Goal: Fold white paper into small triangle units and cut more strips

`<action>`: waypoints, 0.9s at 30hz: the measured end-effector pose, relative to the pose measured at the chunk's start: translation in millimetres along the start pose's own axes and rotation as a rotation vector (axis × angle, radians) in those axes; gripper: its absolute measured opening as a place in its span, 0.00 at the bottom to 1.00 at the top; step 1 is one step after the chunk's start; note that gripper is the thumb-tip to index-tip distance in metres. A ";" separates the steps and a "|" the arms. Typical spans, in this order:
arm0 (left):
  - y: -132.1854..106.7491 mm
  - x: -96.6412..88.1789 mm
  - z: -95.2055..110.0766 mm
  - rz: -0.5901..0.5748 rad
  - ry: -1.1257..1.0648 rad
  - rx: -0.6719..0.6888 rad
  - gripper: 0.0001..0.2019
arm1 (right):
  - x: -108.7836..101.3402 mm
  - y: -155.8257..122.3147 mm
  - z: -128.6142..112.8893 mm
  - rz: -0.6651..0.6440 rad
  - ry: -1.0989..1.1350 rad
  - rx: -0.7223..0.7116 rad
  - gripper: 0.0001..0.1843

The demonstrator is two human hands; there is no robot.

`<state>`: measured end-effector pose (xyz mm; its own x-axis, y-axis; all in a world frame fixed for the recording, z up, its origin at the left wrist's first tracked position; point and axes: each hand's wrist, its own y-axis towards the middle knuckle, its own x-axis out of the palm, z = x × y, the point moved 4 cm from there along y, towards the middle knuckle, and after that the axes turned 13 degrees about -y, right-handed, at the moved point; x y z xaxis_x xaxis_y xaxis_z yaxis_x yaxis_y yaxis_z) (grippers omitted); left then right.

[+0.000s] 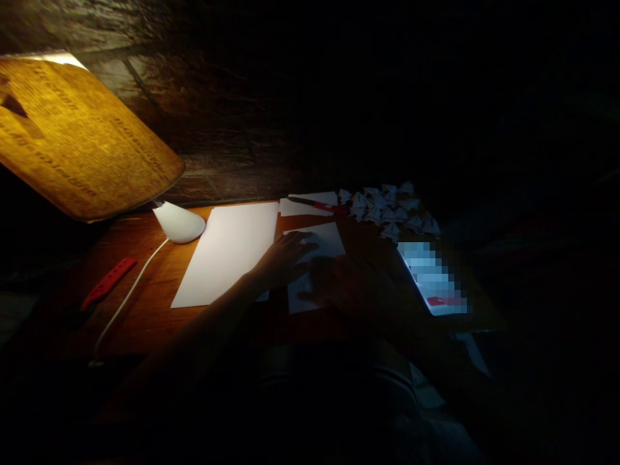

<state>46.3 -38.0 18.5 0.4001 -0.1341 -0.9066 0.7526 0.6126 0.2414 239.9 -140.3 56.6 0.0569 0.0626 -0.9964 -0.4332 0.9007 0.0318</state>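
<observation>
A white sheet of paper (333, 237) lies on the wooden table, partly covered by both hands. My left hand (290, 253) rests flat across the sheet's left part, fingers stretched out and apart. Over the sheet's lower right part is my right hand (332, 283), dark and slightly blurred, with fingers spread toward the left. Shadow hides much of it, and I cannot make out anything held in it. Just left of my left hand is a stack of larger white paper (232, 245), with my forearm crossing its lower right corner.
A lamp with a printed yellow shade (87, 142) and white base (178, 223) stands left, its white cord (130, 287) trailing forward. A red power strip (109, 282) lies beside it. Behind are a red-handled knife (329, 207) and several folded paper pieces (372, 210). A lit phone (431, 278) lies right.
</observation>
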 end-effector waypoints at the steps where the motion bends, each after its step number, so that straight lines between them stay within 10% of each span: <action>1: -0.4 -0.3 -0.3 0.003 -0.008 0.003 0.21 | 2.4 3.0 0.3 0.021 -0.004 0.009 0.35; 27: 12.3 2.5 20.7 0.028 -0.069 -0.130 0.25 | 18.3 9.7 -8.9 0.116 0.013 -0.040 0.40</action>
<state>67.5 -46.9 26.3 0.4585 -0.1657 -0.8731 0.6683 0.7118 0.2159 228.8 -134.3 37.9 -0.0071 0.1592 -0.9872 -0.4720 0.8698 0.1437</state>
